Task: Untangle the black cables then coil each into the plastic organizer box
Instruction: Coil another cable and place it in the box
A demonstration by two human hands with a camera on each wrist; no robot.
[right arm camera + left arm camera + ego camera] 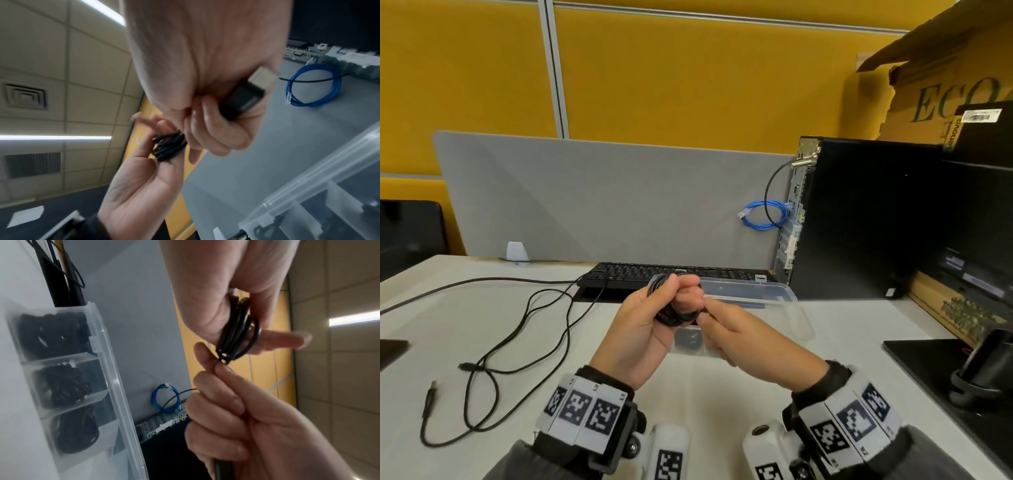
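Observation:
My left hand (671,298) is raised above the table and grips a small coil of black cable (674,313), seen also as the coil (236,332) between thumb and fingers. My right hand (710,317) meets it from the right and pinches the cable's free end at the coil; its curled fingers also hold the USB plug (246,95). Just beneath the hands stands the clear plastic organizer box (787,298) with its lid open. Three of its compartments (61,386) hold coiled black cables. A loose black cable (530,329) lies on the table at left, its plug (430,399) near the front.
A black keyboard (671,272) lies behind the box against the grey divider (602,198). A black PC tower (859,219) with a blue network cable (763,216) stands at the back right. A monitor base (945,370) takes up the right side.

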